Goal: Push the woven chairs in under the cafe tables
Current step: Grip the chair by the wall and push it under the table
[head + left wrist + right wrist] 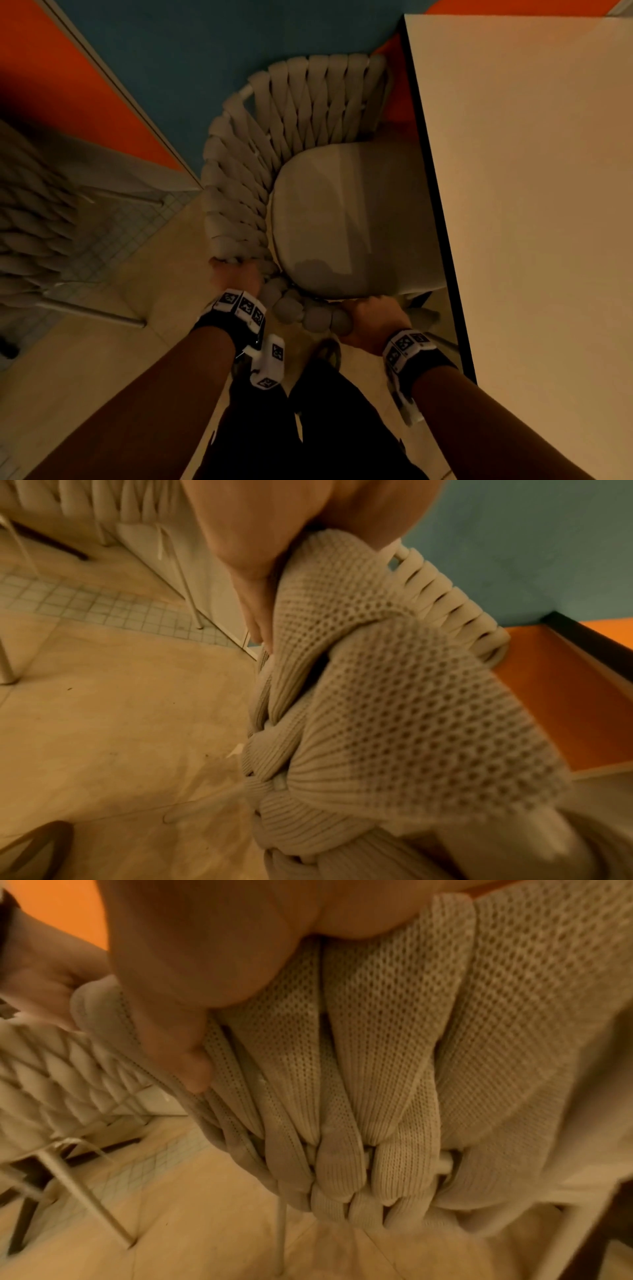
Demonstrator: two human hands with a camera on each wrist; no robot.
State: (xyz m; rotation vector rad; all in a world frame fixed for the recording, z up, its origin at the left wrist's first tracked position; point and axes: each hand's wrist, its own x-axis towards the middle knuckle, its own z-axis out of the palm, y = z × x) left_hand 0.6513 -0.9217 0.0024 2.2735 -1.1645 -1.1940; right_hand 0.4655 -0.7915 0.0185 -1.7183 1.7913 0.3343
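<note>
A beige woven chair (246, 178) with a pale seat cushion (346, 219) stands below me, its right side tucked under the edge of a cream cafe table (534, 205). My left hand (236, 274) grips the thick woven rim at the chair's near left. My right hand (373, 318) grips the rim at the near right, close to the table's dark edge. In the left wrist view my left hand (260, 569) curls over the knitted weave (394, 696). In the right wrist view my right hand (178, 993) wraps the same weave (377, 1056).
A second woven chair (30, 236) stands at the left on pale floor with a strip of small tiles (113, 233). A blue and orange wall (164, 68) rises behind the chair. My dark trousers (308, 428) fill the bottom centre.
</note>
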